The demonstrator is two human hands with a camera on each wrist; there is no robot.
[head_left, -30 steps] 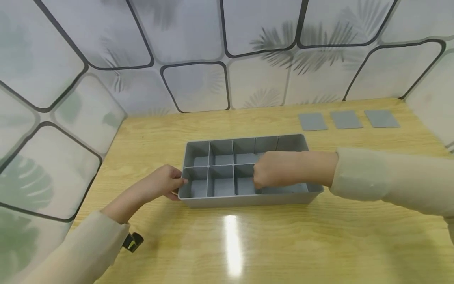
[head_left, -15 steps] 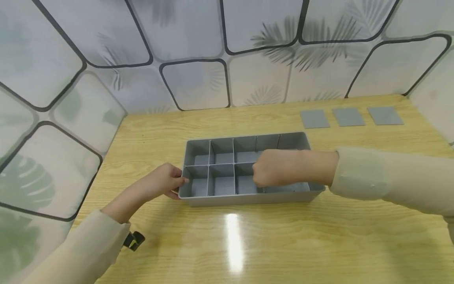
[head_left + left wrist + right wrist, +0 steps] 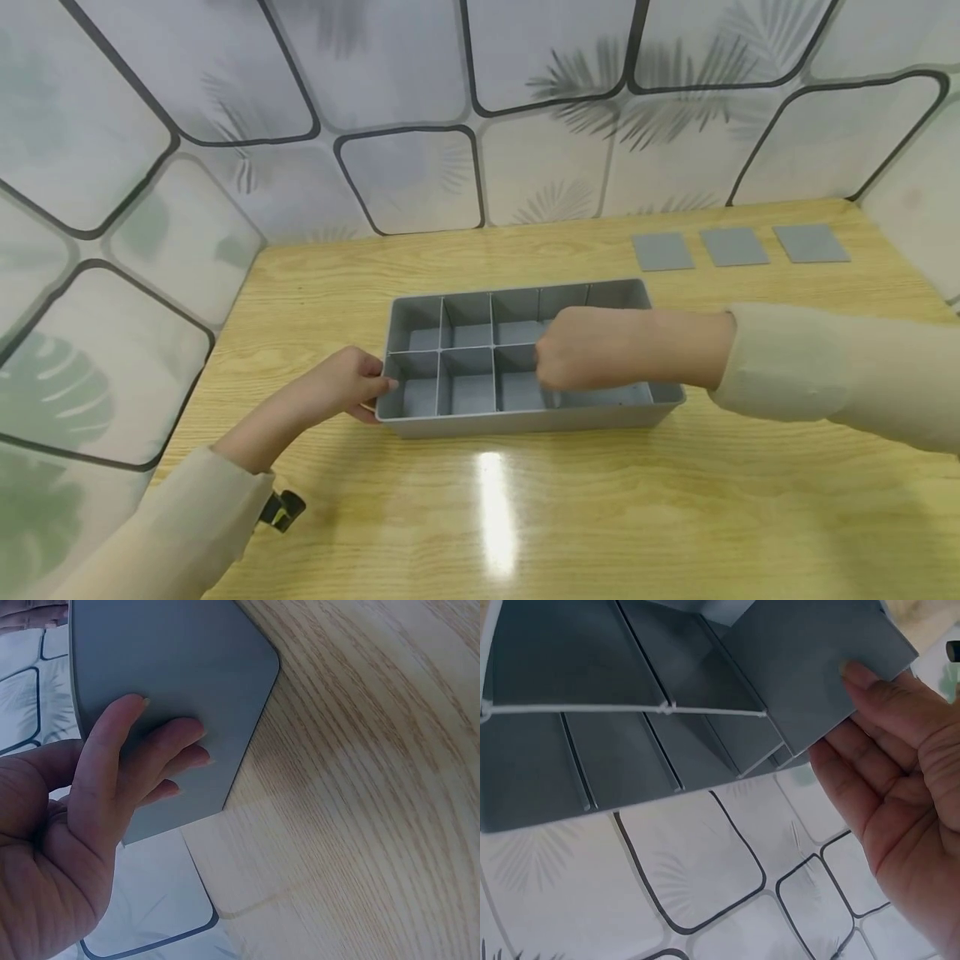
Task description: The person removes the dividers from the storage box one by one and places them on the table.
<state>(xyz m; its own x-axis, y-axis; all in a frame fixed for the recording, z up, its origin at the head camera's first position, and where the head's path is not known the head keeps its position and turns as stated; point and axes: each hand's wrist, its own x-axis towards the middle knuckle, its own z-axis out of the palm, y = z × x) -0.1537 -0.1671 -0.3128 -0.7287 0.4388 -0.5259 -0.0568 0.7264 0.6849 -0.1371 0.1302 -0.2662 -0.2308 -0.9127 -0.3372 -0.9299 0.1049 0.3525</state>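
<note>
A long grey organizer box (image 3: 517,423) with dividers lies across the table. At its left end my left hand (image 3: 341,383) holds the wall, thumb over the rim; in the left wrist view its fingers lie on the outer end wall (image 3: 187,667). My right hand (image 3: 592,348) is over the right half of the box, hiding part of the compartments. From the right wrist view, this hand pinches a flat grey divider panel (image 3: 810,660) between thumb and fingers, one edge of the panel near the end of the long middle divider.
Three loose grey panels, a left one (image 3: 663,252), a middle one (image 3: 734,247) and a right one (image 3: 811,243), lie in a row at the back right of the wooden table (image 3: 360,517). A patterned wall (image 3: 420,75) stands behind. A black strap (image 3: 281,510) shows by the left sleeve.
My right hand and forearm have risen very slightly over the box. The left hand keeps its hold, and the box has barely moved.
</note>
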